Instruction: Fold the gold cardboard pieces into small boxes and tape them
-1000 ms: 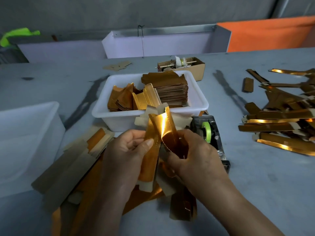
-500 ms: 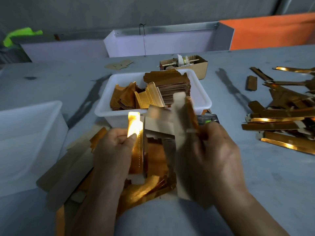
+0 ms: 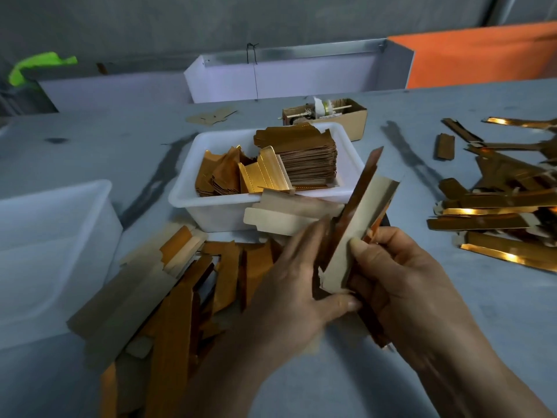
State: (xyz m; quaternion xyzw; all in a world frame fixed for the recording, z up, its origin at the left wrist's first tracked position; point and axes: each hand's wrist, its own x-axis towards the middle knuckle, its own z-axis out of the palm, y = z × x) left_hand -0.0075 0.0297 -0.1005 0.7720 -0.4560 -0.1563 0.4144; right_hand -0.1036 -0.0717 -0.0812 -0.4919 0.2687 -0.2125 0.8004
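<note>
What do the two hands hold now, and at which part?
Both hold one gold cardboard piece, half folded. The right hand pinches its lower long edge; the left hand grips its bottom end.

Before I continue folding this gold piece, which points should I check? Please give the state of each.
1. Right hand has a grip on the gold cardboard piece: ok.
2. Left hand supports its lower end: ok.
3. Piece folded into a closed box: not ok, panels still open.
4. Tape dispenser within reach: cannot tell, hidden behind the hands.
5. More blanks in the white tub: ok.
</note>
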